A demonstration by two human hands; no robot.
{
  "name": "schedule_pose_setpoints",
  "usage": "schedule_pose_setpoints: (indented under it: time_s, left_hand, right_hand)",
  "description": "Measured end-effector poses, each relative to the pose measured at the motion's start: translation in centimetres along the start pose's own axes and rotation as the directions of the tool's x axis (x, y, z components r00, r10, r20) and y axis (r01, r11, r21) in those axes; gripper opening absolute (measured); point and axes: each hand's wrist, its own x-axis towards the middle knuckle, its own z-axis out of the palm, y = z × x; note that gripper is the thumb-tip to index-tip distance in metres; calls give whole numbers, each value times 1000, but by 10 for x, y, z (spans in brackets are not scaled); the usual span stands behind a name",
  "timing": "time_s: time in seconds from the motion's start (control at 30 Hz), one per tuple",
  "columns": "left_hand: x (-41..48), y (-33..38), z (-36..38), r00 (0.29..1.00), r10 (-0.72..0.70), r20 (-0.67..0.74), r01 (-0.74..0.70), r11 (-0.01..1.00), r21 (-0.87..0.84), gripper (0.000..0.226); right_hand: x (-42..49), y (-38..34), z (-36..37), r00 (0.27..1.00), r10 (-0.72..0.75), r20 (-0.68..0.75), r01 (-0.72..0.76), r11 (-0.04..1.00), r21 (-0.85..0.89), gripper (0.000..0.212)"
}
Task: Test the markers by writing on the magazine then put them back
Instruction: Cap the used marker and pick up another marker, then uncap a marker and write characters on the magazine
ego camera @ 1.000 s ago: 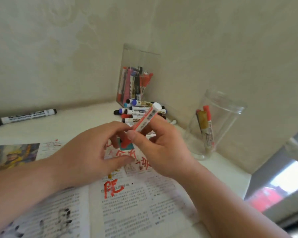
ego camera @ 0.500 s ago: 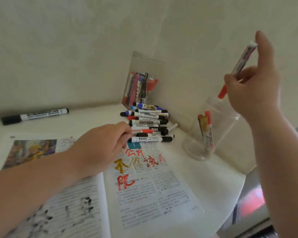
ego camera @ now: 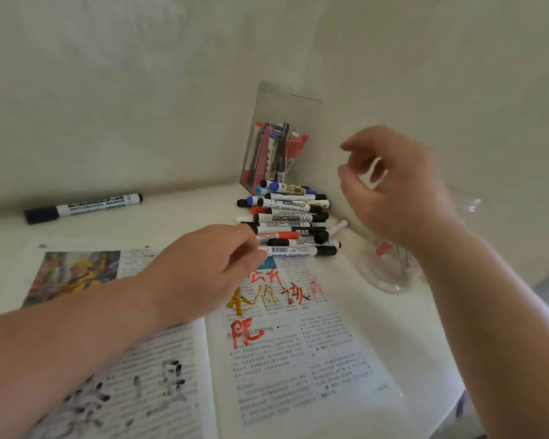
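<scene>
An open magazine [ego camera: 298, 353] with red, gold and black scribbles lies on the white table. Behind it is a pile of markers [ego camera: 290, 217]. My left hand [ego camera: 210, 267] reaches over the page and pinches the white end of the nearest black-capped marker [ego camera: 301, 250] in that pile. My right hand [ego camera: 396, 188] hovers blurred above a round clear jar [ego camera: 390, 270], its fingers loosely curled and holding nothing. A red-capped marker [ego camera: 384, 247] shows inside the jar behind my wrist.
A square clear box [ego camera: 279, 144] full of pens stands in the wall corner. One black whiteboard marker [ego camera: 83, 207] lies alone at the back left. The table edge runs down the right side.
My right hand has let go of the red marker over the jar and come down empty. My left hand has slid forward onto the nearest marker of the pile.
</scene>
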Motion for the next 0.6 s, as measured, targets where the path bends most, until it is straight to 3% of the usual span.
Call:
schedule_pose_setpoints:
  time_s: [0.03,0.1,0.17,0.23,0.33,0.5,0.6]
  left_hand:
    - [0,-1,0,1000,1,-15,-1,1000,-16,26]
    - [1,-4,-1,998,-3,-60,0,999,-52,28]
    - [1,-6,-1,993,-10,-119,-2,995,-99,42]
    - [0,-8,-2,987,-19,-162,-7,987,-159,61]
    - [0,-9,-3,985,-16,-173,-14,985,-172,76]
    - [5,-13,0,990,-32,-136,14,992,-126,79]
    - [6,-13,2,992,-38,-121,26,995,-99,67]
  right_hand:
    - [1,-6,11,977,34,213,-37,999,14,24]
    - [2,-9,33,819,110,563,-62,993,-104,24]
    - [4,-5,52,694,167,701,10,970,-241,28]
    - [3,-2,63,627,203,752,26,959,-281,31]
    - [-3,3,71,609,204,767,17,963,-269,33]
    - [-13,11,72,645,173,744,-10,976,-218,43]
    - [-18,9,71,646,152,748,-20,983,-183,47]
